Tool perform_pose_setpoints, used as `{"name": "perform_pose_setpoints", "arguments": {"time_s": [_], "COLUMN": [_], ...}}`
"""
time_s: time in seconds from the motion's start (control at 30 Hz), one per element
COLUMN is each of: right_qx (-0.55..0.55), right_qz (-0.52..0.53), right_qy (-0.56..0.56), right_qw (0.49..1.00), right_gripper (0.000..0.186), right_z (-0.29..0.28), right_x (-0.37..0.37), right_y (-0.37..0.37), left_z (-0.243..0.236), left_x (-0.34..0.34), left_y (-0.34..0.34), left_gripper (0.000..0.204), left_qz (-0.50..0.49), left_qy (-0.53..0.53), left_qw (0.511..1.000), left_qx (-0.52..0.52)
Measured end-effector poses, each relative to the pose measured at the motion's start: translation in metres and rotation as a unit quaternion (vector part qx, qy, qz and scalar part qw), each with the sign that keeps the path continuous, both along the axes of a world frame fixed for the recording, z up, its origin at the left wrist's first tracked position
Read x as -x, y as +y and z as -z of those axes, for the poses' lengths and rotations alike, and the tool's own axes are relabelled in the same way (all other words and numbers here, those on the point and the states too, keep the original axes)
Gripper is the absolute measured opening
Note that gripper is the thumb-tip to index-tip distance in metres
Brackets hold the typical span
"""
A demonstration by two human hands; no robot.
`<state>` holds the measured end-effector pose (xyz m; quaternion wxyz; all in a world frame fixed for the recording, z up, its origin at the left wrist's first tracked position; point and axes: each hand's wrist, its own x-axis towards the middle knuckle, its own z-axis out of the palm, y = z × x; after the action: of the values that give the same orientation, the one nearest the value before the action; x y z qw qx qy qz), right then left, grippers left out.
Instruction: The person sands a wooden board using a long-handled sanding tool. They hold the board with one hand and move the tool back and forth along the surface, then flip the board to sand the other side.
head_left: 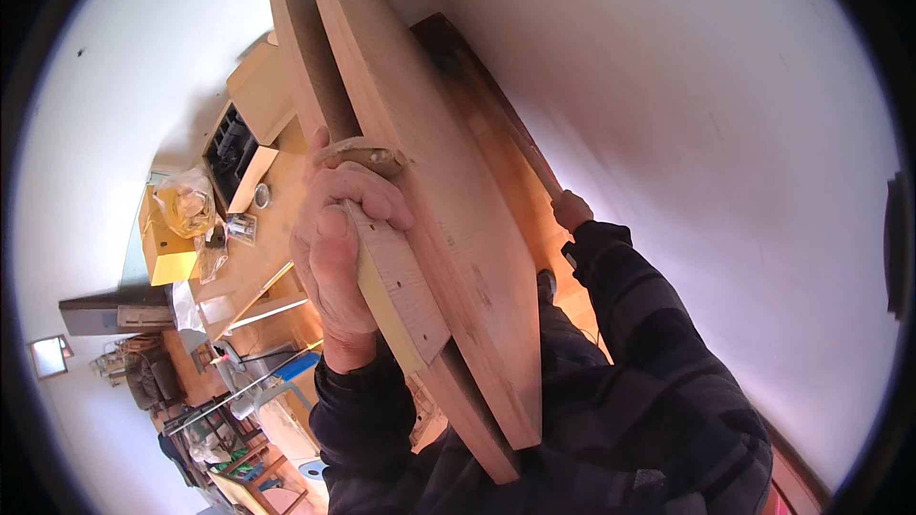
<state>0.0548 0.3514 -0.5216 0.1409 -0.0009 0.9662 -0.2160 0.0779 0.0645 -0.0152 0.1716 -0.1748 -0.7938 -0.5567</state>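
Head camera view centres on a pair of pale wooden boards [482, 262], standing side by side with a narrow gap between them and running away from the person's torso; every place below is taken from these boards. At their left side, the left hand [339, 238] is curled firmly around the upper end of a wooden block [405, 286], its thumb pressed along the face. This block, with a yellowish edge and small dark holes, lies against the boards over their gap. A rough wooden piece [374, 158] sits just beyond the knuckles; whether the fingers grip it too cannot be told.

Right of the boards and apart from them, the right hand [572, 211] is closed in a fist around the near end of a long handle [546, 175], whose far end is indistinct.

Left of the boards are an open cardboard box [256, 81], a tape roll [261, 195] and a yellow box [170, 257]; right of them rises a white wall [706, 114].
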Motion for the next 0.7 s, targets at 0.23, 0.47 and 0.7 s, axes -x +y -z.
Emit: {"name": "perform_pose_setpoints", "arguments": {"time_s": [0.23,0.47,0.7], "right_qx": [0.142,0.117,-0.006], "right_qz": [0.178,0.203,0.328], "right_qy": [-0.223,-0.163,-0.269], "right_qw": [0.948,0.958,0.905], "right_gripper": [0.037,0.034,0.026], "right_z": [-0.041,-0.077,-0.241], "right_x": [-0.144,-0.428,-0.745], "right_y": [0.032,0.081,0.070], "left_z": [-0.002,0.001,0.006], "left_x": [-0.002,-0.007,-0.009], "left_y": [0.008,0.003,-0.001], "left_gripper": [0.048,0.046,0.046], "left_qz": [0.007,0.036,0.071], "left_qy": [0.017,-0.021,0.007], "left_qw": [1.000,0.997,0.996], "left_qx": [-0.025,-0.068,-0.057]}}
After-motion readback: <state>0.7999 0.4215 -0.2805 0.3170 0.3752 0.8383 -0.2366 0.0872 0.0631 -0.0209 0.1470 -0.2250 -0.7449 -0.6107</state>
